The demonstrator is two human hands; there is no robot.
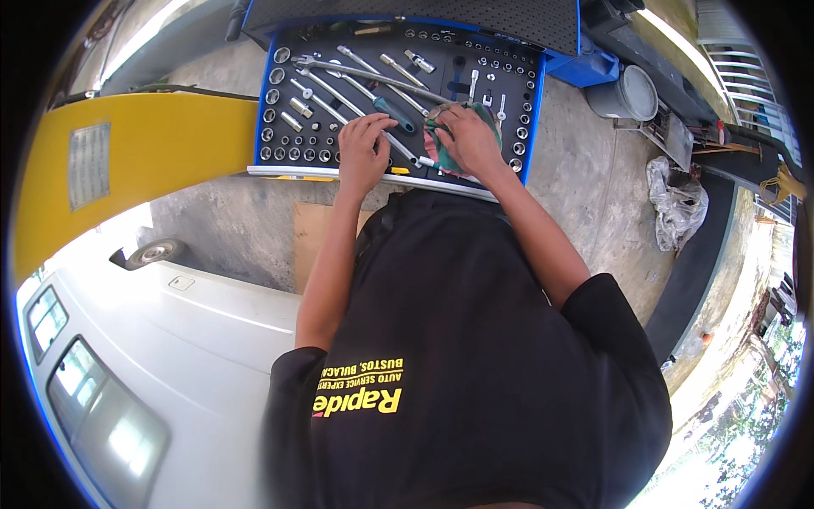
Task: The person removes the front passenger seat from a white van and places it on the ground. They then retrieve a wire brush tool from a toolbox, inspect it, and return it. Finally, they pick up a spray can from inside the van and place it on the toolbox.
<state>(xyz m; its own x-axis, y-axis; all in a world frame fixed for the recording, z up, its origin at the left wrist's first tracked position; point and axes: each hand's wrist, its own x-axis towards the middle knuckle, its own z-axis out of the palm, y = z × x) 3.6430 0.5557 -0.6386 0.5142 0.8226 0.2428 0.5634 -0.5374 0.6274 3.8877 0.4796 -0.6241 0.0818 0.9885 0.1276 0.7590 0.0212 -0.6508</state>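
Note:
An open tool drawer [292, 171] with a dark foam lining lies in front of me, full of shiny sockets and bars. My right hand [469, 140] is closed on a crumpled red and green rag [432, 146] over the drawer's right part. What lies under the rag is hidden. My left hand [365, 154] hovers at the drawer's front middle, fingers bent and slightly apart, next to a long chrome bar [400, 149]. Whether its fingertips touch the bar I cannot tell. Just beyond lies a tool with a teal handle [395, 114].
Rows of sockets [276, 76] line the drawer's sides. A yellow post [178, 127] stands close on the left, with a white van [203, 356] behind it. To the right are a grey bucket [632, 95] and a crumpled plastic bag [674, 204] on the concrete floor.

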